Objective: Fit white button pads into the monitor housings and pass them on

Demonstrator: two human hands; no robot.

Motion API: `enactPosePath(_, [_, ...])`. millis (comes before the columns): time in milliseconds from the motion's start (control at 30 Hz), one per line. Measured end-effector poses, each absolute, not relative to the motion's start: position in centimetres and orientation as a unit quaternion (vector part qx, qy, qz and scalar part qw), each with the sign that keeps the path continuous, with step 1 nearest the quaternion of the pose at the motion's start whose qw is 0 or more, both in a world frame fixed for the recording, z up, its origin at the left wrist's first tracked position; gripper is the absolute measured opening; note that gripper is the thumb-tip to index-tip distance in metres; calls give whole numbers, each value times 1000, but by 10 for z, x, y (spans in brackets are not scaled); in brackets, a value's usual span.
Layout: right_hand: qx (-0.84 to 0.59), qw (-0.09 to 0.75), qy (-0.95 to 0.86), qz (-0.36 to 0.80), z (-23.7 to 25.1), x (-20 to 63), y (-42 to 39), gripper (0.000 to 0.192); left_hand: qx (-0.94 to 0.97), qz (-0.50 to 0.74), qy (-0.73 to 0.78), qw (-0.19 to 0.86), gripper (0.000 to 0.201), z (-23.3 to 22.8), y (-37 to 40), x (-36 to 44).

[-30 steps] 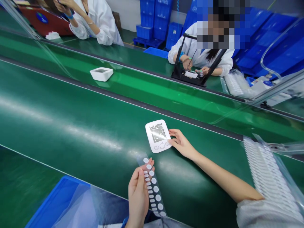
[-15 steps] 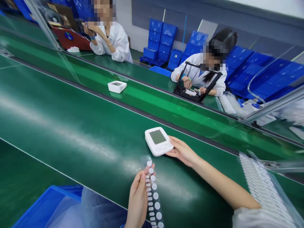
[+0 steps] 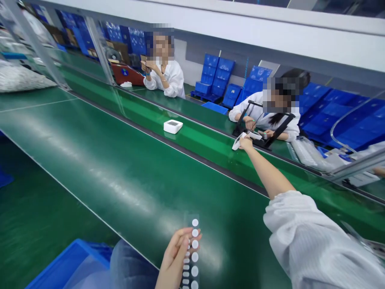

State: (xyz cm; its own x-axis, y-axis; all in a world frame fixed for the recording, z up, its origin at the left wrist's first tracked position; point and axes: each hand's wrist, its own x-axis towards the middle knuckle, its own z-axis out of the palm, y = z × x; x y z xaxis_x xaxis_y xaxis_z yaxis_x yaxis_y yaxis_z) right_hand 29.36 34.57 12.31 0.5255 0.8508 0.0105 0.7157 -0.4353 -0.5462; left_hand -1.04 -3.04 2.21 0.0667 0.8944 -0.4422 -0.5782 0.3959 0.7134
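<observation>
My left hand (image 3: 175,253) is closed on a clear strip of white stickers (image 3: 195,257), round ones down one side and small oblong ones beside them. It is low over the green worktop (image 3: 120,172). Stretched far forward, my right hand (image 3: 247,143) grips a white device (image 3: 237,143), held tilted over the bright green conveyor belt (image 3: 207,138). The screen seen on the device earlier is turned out of sight. Farther left, a similar white device with a grey screen (image 3: 173,126) rests on the belt.
A person in white (image 3: 270,108) works across the belt behind a black frame (image 3: 281,128); another person (image 3: 168,78) is farther left. Metal posts (image 3: 99,50) rise along the belt. A blue bin (image 3: 75,261) stands below the front edge. Blue boxes (image 3: 213,76) are stacked behind.
My right hand has carried the white device forward from above the worktop to over the belt. My left hand still holds the sticker strip low in front. The view has shifted.
</observation>
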Motion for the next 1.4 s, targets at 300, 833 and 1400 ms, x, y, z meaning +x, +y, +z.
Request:
enactPosePath(300, [-817,105,-567,-15,133,270,367,52,364,442,455,682,41,23,7,-63])
enactPosePath(833, [-664,108,-734,96,58,-31,448,74,344,487,516,615,37,30,7,-54])
enactPosePath(1400, [-739,152,-633,174,71,85,419,100,405,470,456,638,38,25,9,-63])
